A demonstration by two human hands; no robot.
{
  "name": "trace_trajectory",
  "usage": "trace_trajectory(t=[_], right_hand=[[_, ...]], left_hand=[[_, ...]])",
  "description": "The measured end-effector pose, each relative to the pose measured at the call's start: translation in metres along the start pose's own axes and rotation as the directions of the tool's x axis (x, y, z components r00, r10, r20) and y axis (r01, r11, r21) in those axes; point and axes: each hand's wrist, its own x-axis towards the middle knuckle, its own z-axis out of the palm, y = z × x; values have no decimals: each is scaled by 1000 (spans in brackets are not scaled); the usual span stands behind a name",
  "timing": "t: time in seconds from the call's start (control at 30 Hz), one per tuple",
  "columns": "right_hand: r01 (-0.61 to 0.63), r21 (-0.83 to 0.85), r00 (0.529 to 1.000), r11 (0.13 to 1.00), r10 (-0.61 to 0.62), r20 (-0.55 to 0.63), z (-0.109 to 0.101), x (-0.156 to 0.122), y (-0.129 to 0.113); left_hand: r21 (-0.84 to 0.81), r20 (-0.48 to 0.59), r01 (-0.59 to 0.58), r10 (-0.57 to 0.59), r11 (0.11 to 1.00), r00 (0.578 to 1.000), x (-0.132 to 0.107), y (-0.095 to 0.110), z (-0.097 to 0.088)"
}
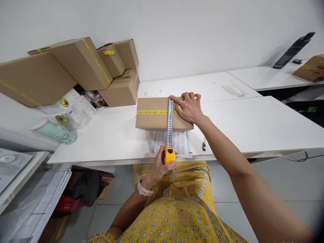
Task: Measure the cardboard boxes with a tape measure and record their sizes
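Near, our left hand (160, 165) clasps the tape measure (170, 159). Far, our right hand (188, 107), fingers apart, presses its blade (170, 118) onto the box (152, 120) (long axis left-right).

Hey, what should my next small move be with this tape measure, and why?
I'd probably read the tape blade where it crosses the near edge of the box. It lies across the box, your right hand has its index finger at the far end, and your left hand grips the yellow tape measure.
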Motion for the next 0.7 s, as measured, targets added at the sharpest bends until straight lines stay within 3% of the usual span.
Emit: trace_trajectory(t=[0.37, 0.47, 0.57, 0.63, 0.7], right_hand=[[-4, 19, 1000, 1000, 4, 9, -1, -6, -2], [-21, 21, 1000, 1000, 21, 7, -2, -8, -4], [-61, 65, 998, 996, 61, -1, 0, -10, -4], [-74, 124, 997, 990, 78, -25, 3, -13, -4], [-72, 206, 993, 976, 90, -76, 7, -18, -3]], left_hand=[[-73, 16, 4, -3, 997, 1000, -1, -9, -6], [-182, 85, -20, 36, 983, 996, -15, 2, -12], [-219, 62, -174, 192, 960, 979, -33, 27, -25], [-126, -107, -371, 359, 920, 927, -37, 45, -40], [19, -330, -529, 505, 849, 798, -32, 57, -61]])
